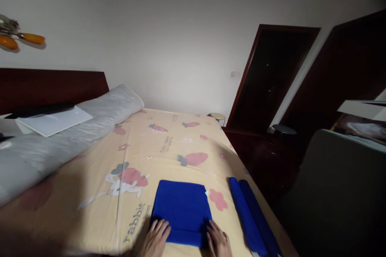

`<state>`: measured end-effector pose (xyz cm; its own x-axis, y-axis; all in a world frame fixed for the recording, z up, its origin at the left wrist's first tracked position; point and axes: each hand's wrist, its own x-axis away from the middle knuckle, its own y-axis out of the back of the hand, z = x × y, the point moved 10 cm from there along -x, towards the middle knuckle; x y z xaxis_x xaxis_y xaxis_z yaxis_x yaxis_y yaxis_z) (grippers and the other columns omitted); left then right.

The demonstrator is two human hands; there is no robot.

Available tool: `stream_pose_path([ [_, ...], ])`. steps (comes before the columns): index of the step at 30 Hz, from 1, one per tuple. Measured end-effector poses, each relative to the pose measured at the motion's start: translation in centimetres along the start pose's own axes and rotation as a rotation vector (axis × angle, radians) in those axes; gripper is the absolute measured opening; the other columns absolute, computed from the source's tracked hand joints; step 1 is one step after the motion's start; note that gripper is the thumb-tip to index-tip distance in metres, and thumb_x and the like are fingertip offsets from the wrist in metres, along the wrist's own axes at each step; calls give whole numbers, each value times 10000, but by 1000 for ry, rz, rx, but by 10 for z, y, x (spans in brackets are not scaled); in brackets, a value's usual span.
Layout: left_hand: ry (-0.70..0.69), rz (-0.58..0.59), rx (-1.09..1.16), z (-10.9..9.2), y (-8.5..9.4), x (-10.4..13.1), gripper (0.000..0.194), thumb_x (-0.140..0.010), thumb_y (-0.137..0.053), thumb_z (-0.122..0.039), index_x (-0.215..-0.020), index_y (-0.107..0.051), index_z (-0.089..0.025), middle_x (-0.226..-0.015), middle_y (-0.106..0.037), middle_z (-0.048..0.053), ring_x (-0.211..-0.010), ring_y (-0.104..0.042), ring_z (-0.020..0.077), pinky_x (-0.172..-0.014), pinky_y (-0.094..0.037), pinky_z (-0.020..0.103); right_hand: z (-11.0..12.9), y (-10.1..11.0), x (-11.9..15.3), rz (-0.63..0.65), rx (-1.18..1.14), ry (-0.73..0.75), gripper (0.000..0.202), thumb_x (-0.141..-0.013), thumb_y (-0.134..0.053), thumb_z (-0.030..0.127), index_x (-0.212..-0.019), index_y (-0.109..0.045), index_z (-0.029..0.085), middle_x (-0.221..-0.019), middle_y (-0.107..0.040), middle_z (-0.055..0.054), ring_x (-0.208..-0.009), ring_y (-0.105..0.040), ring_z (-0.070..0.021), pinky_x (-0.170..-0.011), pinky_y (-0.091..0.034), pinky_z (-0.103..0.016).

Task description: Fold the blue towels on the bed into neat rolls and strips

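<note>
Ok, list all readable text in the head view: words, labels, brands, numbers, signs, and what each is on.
"rabbit": printed on the rabbit-and-carrot bedsheet, just left of the folded blue cloth, near the left hand.
Smaller line beside it: too blurred to read.
Two more print blocks farther up the bedsheet: too small and blurred.
White tag at the cloth's right edge: no legible text.
No readable brands, numbers or signs.

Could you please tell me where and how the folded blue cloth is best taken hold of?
Probably by the two near corners of the folded blue cloth, coming from the near side: it lies flat on the bed, and the left hand and right hand rest at those corners.
</note>
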<state>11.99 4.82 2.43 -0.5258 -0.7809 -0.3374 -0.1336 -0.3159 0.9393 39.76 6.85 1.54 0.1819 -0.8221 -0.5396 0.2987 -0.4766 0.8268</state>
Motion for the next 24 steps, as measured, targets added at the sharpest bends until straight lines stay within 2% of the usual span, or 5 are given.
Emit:
stream_pose_path([
  [6, -145, -128, -70, -51, 8, -6, 367, -867, -491, -158, -1204, -600, -256, -1142, -727, -10, -1045, -646, 159, -932, -492, 241, 86, 20, -2, -150, -129, 333, 258, -840, -534, 227, -1044, -679, 290, -1065, -753, -2, -893, -701, -169, -703, -546, -275],
  [9, -198, -159, -63, -61, 9, -5, 306, -895, -517, -250, -1187, -606, -232, -1092, -741, 3, -1002, -660, 163, -902, -505, 237, 123, 22, -8, -168, -176, 354, 276, -797, -560, 164, -1022, -668, 280, -986, -761, 21, -820, -688, -148, -672, -527, -258],
  [12, -206, -149, -103, -57, 6, -4, 337, -861, -523, -180, -1186, -606, -213, -1097, -743, 8, -1006, -667, 177, -891, -514, 256, 141, 16, -15, -160, -236, 306, 300, -796, -537, 131, -1015, -663, 293, -945, -759, 44, -777, -674, -137, -666, -508, -251],
  [19, -58, 81, -79, -28, -20, 1, 596, -761, -427, 3, -1281, -546, -261, -1210, -705, -5, -1092, -646, 168, -939, -506, 277, 124, -10, -10, 2, -249, 257, 339, -773, -627, 193, -1074, -664, 344, -1015, -756, 60, -837, -681, -145, -683, -486, -246],
  [24, 47, 247, 55, -11, -29, 4, 688, -739, -396, 17, -1336, -517, -304, -1318, -648, -4, -1203, -591, 186, -1023, -474, 319, 76, -16, 7, 24, -235, 91, 424, -758, -541, 164, -1132, -671, 316, -1127, -735, -2, -963, -676, -199, -807, -503, -314],
])
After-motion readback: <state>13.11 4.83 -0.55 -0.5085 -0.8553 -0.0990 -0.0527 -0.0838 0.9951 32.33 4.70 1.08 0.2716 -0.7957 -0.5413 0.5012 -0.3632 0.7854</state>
